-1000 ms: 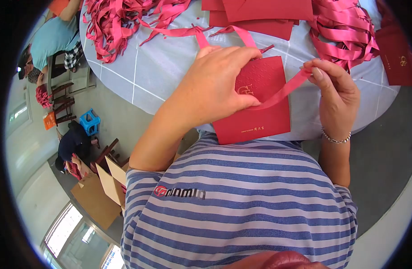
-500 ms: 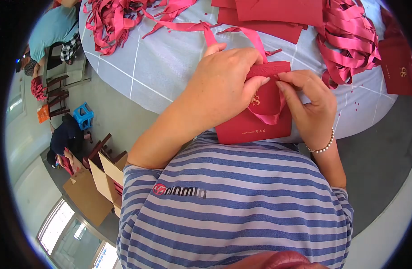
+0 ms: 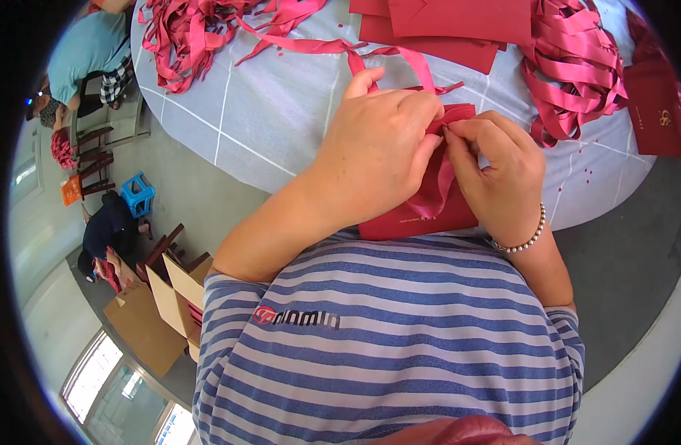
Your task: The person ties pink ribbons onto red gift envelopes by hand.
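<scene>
A red paper bag (image 3: 418, 224) lies against my striped shirt at the table's near edge. My left hand (image 3: 389, 141) is closed around the bag's top edge, its thumb pressed toward my right hand. Fingertips of my right hand (image 3: 496, 174) pinch together at the same top edge, on a tiny end that looks like ribbon but is mostly hidden. A pink ribbon loop (image 3: 437, 189) hangs over the bag's front, between the hands. Another ribbon (image 3: 415, 65) runs above my left hand.
On the white-lined tablecloth (image 3: 259, 111) are a ribbon heap (image 3: 185, 44), stacked red bags (image 3: 459, 18), and a ribbon bundle (image 3: 578, 74). Another red bag (image 3: 658, 111) is at right. Boxes (image 3: 144, 326), a blue stool (image 3: 137, 193) and other people (image 3: 88, 52) are at left.
Both hands have moved slightly; my right hand has shifted left, closer to my left hand. The bag's top edge is now more bent, and its gold logo is covered.
</scene>
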Demonstrator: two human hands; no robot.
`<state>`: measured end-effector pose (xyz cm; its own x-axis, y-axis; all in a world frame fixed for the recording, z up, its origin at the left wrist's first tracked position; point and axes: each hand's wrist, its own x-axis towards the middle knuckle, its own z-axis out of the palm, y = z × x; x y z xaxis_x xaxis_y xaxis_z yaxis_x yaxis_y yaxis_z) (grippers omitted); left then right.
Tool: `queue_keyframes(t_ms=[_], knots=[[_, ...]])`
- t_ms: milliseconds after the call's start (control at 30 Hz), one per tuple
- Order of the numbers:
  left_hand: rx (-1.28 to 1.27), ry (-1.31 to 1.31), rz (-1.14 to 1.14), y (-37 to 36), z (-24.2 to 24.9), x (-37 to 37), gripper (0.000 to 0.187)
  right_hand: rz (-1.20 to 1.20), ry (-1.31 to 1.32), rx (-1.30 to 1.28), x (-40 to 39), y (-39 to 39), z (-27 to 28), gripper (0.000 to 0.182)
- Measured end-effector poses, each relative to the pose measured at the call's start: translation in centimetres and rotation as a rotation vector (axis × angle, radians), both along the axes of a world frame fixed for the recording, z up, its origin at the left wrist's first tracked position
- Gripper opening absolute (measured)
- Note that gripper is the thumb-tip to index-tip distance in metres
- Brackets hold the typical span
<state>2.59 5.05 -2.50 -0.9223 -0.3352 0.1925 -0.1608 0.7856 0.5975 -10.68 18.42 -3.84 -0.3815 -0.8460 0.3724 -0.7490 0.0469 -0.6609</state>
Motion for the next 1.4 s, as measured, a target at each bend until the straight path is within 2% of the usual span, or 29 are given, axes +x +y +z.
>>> queue_keyframes(t_ms=[167,267,333,433,567,633,667,767,833,900,967,1000,1067,1200,1267,1400], knots=[[-0.013,0.017,-0.01,-0.1,-0.3,0.2,0.022,0.035,0.014,0.027,-0.2,-0.5,0.0,0.008],[0.025,-0.005,-0.022,-0.2,-0.2,0.3,0.023,0.06,-0.038,0.023,-0.5,-0.3,0.1,0.009],[0.052,0.026,0.004,-0.2,-0.2,0.4,0.023,0.126,-0.189,0.035,-1.1,0.1,0.6,0.012],[0.079,0.028,0.013,-0.2,0.1,0.5,0.023,0.156,-0.224,0.093,-1.6,0.8,1.7,0.014],[0.076,0.017,0.021,0.1,0.3,0.5,0.023,0.157,-0.182,0.084,-2.2,0.6,1.5,0.013],[0.061,0.074,-0.011,0.1,0.2,0.6,0.024,0.164,0.008,0.062,-2.5,0.1,1.6,0.015],[0.059,0.074,-0.012,0.1,0.3,0.6,0.024,0.164,0.009,0.059,-2.6,0.1,1.9,0.015],[-0.016,0.13,-0.044,0.4,0.8,0.9,0.023,0.238,-0.367,0.109,-3.6,-0.1,3.3,0.017],[-0.099,0.188,-0.097,0.9,1.1,1.1,0.021,0.371,-0.553,0.143,-5.3,0.0,3.6,0.013],[-0.126,0.232,-0.113,1.3,1.3,1.2,0.019,0.355,-0.458,0.191,-5.9,-0.6,4.7,0.011],[-0.219,0.254,-0.16,1.6,1.5,1.2,0.018,0.475,-0.409,0.41,-6.1,-1.2,5.6,0.013],[-0.22,0.255,-0.164,1.7,1.6,1.2,0.018,0.471,-0.409,0.408,-6.3,-1.6,6.0,0.013],[-0.266,0.279,-0.161,1.9,1.6,1.0,0.019,0.599,-0.245,0.534,-6.8,-2.6,6.5,0.015],[-0.283,0.278,-0.174,2.0,1.9,1.2,0.019,0.752,-0.255,0.611,-7.3,-4.3,6.9,0.015],[-0.251,0.285,-0.179,2.0,1.9,1.3,0.021,0.739,-0.297,0.818,-7.1,-5.0,7.8,0.013],[-0.223,0.325,-0.165,1.7,1.2,1.3,0.02,0.768,-0.316,0.767,-7.0,-5.0,7.3,0.012]])
